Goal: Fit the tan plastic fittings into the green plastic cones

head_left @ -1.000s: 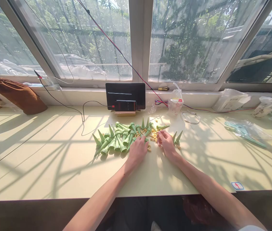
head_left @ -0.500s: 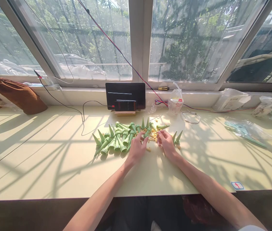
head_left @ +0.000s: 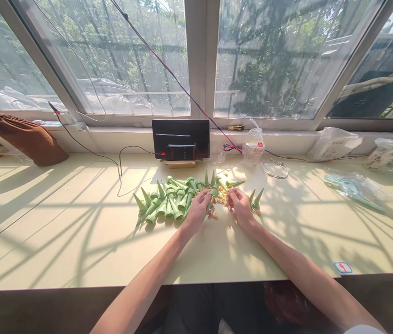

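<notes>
Left hand: grasps a green cone between thumb and fingers, tilted, with one end showing beside the fingertips on the side toward the right hand; hides much of the cone's length, leaving its far tip hard to make out.
Right hand: bends inward, thumb close to fingertips, right at the edge of the yellow pegs; impossible to tell whether pinching a peg or only touching the heap.
Pegs between the hands: lie scattered from one set of fingertips to the other, too small and overlapped to count; include a stray peg just below the left fingers.
Heap of green cones: spreads leftward from the left fingers, overlapping, partly covered by that hand at its near right end.
Pair of cones: stands upright just right of the right fingers, partly blocked by the hand.
Phone: sits well beyond the fingers, covering part of a black tablet; shows digits too small to read.
Forearms: run out of view at the lower edge.
Since half a second ago: closed from a wide spread onto the cone, on the left; nearly unchanged in bend and place, on the right.
</notes>
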The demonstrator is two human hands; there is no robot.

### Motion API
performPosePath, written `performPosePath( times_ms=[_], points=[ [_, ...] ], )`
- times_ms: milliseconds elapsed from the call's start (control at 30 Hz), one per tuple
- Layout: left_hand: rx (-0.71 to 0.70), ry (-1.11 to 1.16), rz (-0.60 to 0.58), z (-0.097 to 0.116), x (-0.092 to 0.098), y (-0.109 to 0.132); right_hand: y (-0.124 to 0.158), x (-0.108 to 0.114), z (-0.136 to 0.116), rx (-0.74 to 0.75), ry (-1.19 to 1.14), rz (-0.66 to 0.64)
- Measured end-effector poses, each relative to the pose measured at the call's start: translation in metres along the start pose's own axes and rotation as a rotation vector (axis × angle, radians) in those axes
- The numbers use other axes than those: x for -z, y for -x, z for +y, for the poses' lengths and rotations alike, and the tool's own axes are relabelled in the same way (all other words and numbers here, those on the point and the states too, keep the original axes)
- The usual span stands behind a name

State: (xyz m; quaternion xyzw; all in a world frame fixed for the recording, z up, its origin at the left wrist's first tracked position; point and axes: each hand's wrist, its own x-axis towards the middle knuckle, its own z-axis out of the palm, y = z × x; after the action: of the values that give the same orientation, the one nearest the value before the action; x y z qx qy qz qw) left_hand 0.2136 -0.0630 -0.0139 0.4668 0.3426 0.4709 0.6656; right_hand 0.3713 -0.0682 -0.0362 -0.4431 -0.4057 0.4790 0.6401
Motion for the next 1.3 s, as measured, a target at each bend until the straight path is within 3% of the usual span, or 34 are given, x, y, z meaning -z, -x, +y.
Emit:
performPosePath(
  times_ms=[333,733,1067,1300],
  points=[
    [0.015,0.009,-0.005,-0.001,0.000,0.000,0.002,0.000,-0.002,-0.002,0.054,-0.019],
    [-0.017,-0.057,0.028,0.004,-0.003,0.004,0.002,-0.002,-0.003,0.094,0.118,-0.002],
    [-0.188,-0.263,0.145,0.002,-0.005,0.004,0.007,-0.003,0.002,0.107,0.273,-0.174],
    [-0.228,-0.371,0.211,-0.001,-0.002,0.004,0.013,-0.004,-0.005,0.117,0.309,-0.299]
  ],
)
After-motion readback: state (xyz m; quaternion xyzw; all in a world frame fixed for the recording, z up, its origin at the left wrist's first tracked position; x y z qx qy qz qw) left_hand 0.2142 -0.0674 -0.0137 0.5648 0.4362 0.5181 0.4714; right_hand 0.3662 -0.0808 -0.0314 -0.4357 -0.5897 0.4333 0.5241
